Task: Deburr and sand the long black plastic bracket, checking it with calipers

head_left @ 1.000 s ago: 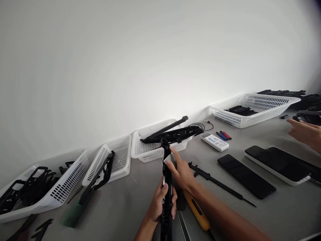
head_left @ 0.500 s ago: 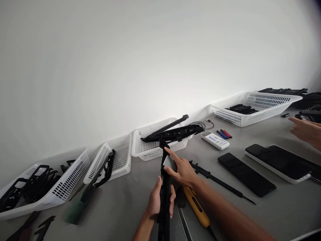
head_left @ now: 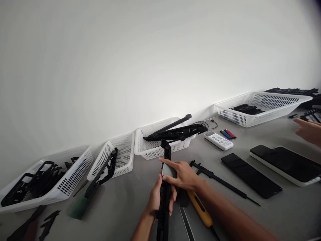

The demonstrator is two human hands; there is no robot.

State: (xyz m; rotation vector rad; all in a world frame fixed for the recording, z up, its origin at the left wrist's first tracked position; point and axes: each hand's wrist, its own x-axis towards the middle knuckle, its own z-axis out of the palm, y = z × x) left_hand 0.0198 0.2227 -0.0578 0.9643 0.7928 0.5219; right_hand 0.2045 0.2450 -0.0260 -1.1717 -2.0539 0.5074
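My left hand is wrapped round a long black plastic part, which stands almost lengthwise in front of me with its far end pointing at the wall. On the upper stretch of this part, my right hand pinches a small flat grey piece against it. The index finger reaches across the part; the thumb lies along the near edge of the grey piece. What the grey piece is, I cannot make out. Beneath my right forearm lies a yellow corded tool, and a black caliper is just right of it.
White baskets with black parts stand along the wall: the left basket, a narrow one, the middle one and the right one. Phones, a white labelled device and another person's hand are at right.
My right hand has slid slightly nearer along the black part with the grey piece, its index finger now lying across the part. The view has shifted slightly left.
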